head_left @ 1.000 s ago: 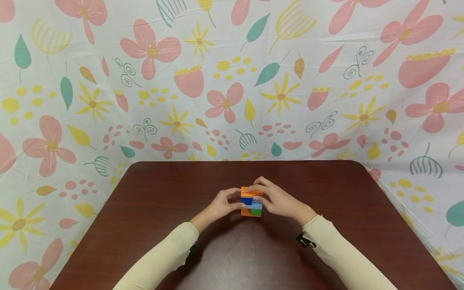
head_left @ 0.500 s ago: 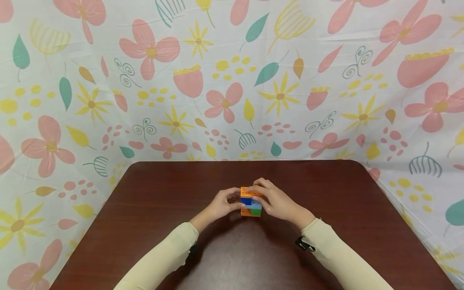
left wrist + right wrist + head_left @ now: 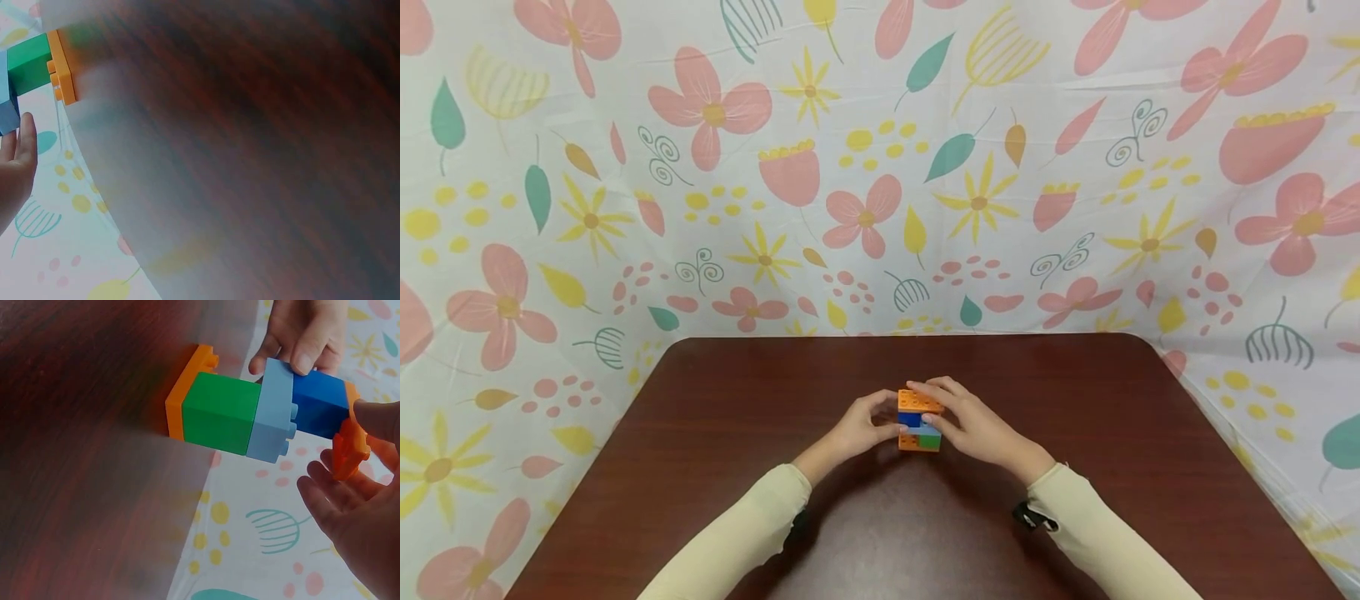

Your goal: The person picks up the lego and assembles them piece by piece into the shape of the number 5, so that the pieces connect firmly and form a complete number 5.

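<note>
A small stack of toy building bricks (image 3: 912,420) stands upright on the table. It has an orange plate (image 3: 181,403) at the bottom, a green brick (image 3: 220,414), a light blue brick (image 3: 270,412), a dark blue brick (image 3: 320,405), and another orange brick (image 3: 352,440) on top. My left hand (image 3: 859,427) grips the stack from the left, thumb across the light blue and dark blue bricks. My right hand (image 3: 985,423) holds the top orange brick from the right; one finger reaches along its back edge, and the thumb is in front near the light blue brick.
The dark brown wooden table (image 3: 700,467) has rounded far corners. Behind and beside it hangs a white cloth (image 3: 880,167) printed with flowers and leaves. A black strap (image 3: 1033,517) shows at the right sleeve's cuff.
My right index finger has shifted back from across the top orange brick to its far edge, uncovering more studs. The left hand and stack stay in place.
</note>
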The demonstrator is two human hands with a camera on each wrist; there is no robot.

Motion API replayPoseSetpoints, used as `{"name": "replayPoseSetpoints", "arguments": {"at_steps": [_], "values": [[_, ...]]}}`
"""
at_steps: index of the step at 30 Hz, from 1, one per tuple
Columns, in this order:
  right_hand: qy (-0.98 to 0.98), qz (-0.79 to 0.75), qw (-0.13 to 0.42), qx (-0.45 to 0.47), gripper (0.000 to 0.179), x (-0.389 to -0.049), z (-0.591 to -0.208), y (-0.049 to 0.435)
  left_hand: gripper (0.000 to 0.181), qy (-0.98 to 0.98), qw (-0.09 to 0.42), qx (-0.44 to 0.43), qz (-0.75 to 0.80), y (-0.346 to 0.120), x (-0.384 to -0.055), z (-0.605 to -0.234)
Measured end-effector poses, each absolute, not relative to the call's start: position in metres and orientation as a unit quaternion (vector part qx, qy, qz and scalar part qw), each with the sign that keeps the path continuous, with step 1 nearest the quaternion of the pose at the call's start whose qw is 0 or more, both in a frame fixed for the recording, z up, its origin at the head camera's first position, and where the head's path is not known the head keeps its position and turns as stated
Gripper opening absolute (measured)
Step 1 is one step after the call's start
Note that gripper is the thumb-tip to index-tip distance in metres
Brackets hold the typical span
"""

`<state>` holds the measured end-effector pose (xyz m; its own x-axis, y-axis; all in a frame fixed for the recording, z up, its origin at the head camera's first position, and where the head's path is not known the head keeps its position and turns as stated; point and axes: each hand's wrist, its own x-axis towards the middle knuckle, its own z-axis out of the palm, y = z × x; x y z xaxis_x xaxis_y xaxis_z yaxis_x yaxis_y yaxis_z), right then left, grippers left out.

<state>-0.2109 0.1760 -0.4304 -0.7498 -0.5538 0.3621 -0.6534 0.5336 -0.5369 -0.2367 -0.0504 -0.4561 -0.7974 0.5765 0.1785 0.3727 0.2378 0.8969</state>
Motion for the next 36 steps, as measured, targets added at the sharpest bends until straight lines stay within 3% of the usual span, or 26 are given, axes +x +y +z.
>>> {"name": "replayPoseSetpoints", "arguments": {"at_steps": [5, 14, 28, 36], "values": [[-0.865, 0.369, 0.080, 0.329, 0.059, -0.210, -0.433, 0.180, 0.041, 0.793, 0.081, 0.305, 0.522, -0.050, -0.243, -0.470], [-0.837, 0.453, 0.090, 0.295, 0.052, -0.210, -0.436, 0.195, 0.044, 0.800, 0.059, 0.303, 0.514, -0.049, -0.241, -0.469], [-0.836, 0.487, 0.074, 0.241, 0.046, -0.208, -0.454, 0.207, 0.046, 0.797, 0.036, 0.286, 0.531, -0.052, -0.239, -0.452], [-0.830, 0.506, 0.037, 0.231, 0.047, -0.203, -0.454, 0.201, 0.043, 0.798, 0.030, 0.283, 0.532, -0.054, -0.234, -0.438]]}}
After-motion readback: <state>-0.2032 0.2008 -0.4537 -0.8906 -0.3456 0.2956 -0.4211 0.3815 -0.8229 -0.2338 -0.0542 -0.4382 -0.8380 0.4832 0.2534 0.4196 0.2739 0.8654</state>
